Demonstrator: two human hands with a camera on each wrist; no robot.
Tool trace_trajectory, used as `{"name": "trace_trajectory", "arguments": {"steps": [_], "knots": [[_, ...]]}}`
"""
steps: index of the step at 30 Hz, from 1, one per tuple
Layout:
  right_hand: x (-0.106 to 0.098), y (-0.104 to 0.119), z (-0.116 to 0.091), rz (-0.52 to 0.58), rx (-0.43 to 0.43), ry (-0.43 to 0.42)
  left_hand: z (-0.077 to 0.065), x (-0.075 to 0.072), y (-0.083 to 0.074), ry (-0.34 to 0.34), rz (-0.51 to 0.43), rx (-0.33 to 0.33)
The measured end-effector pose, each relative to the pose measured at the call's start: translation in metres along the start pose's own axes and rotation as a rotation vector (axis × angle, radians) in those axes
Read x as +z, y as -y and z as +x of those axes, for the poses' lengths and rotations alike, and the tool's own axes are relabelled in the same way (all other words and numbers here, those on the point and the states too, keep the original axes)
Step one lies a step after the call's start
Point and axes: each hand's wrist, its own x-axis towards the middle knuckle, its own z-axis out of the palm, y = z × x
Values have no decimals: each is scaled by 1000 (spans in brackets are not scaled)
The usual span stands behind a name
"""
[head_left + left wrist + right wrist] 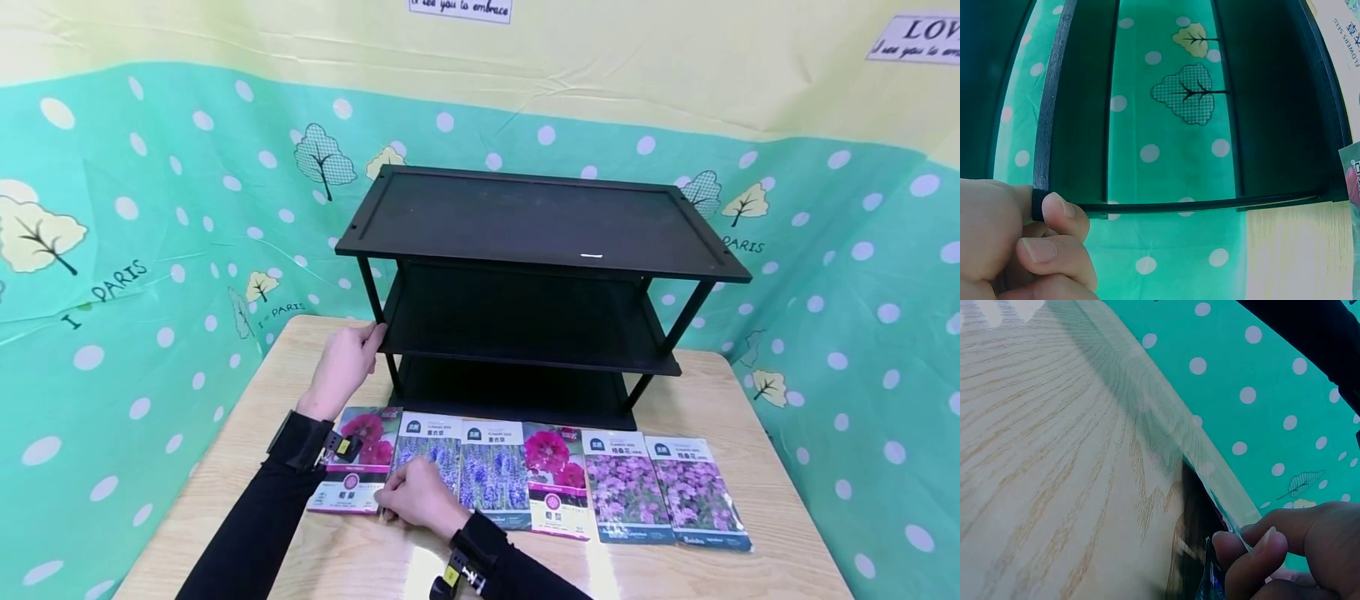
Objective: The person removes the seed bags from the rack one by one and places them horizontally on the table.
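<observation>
A black three-tier shelf (pixel 525 321) stands on the table. My left hand (pixel 347 367) grips the front left corner of its middle tier; the left wrist view shows thumb and curled fingers around the black edge (pixel 1047 119). Before the shelf, several flower seed packets lie in a row. My right hand (pixel 422 497) pinches the edge of a seed packet at the row's left end, seemingly the leftmost pink-flowered packet (pixel 352 471). That edge (pixel 1213 497) is raised off the table in the right wrist view. My hand covers part of the neighbouring purple-flowered packet (pixel 429 437).
Further right lie another purple-flowered packet (pixel 495 475), a second pink-flowered packet (pixel 557 479) and two lilac-flowered packets (pixel 628 492). A green dotted cloth (pixel 847 375) surrounds the wooden table (pixel 757 467) at the back and sides. The shelf's upper tiers overhang its bottom tier.
</observation>
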Motion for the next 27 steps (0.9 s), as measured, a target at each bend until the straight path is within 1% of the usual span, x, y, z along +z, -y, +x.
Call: {"name": "trace_trajectory", "arguments": {"steps": [7,12,17,21,23,25,27], "knots": [[1,0,0,-12,-14,-8,1,0,0,-3,-11,-6],[1,-1,2,-20,-2,-16,1,1,1,-1,-17,-6],[-1,-2,1,30,18,-9,2,2,3,-1,-26,-4],[-9,-4,0,95,-13,2,1,4,5,-11,-32,-6],[-15,-5,-3,126,-25,7,0,5,7,-14,-49,-12],[-22,-6,-9,144,-19,11,-1,9,8,-26,-66,-9],[-29,-9,-17,140,-5,9,-3,13,12,-42,-84,-15]]}}
